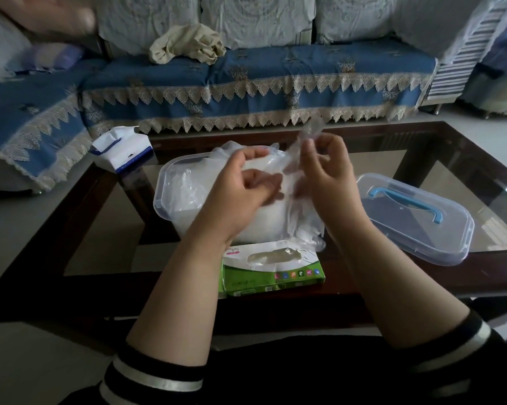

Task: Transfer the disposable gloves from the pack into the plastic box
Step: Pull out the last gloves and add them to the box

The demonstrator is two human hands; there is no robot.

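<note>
One tissue pack [123, 152] left of the plastic box [170, 194], near the counter [451, 159] far-left edge. One plastic box, open, heaped with clear gloves [187, 188]. Two hands above the box: left hand [240, 185] and right hand [328, 173], each pinching one clear glove [297, 159] stretched between them. One green glove pack [272, 268] just nearer than the box, at the counter's near edge. One lid [416, 220] with blue handle right of the box, apart; bare glass beyond.
</note>
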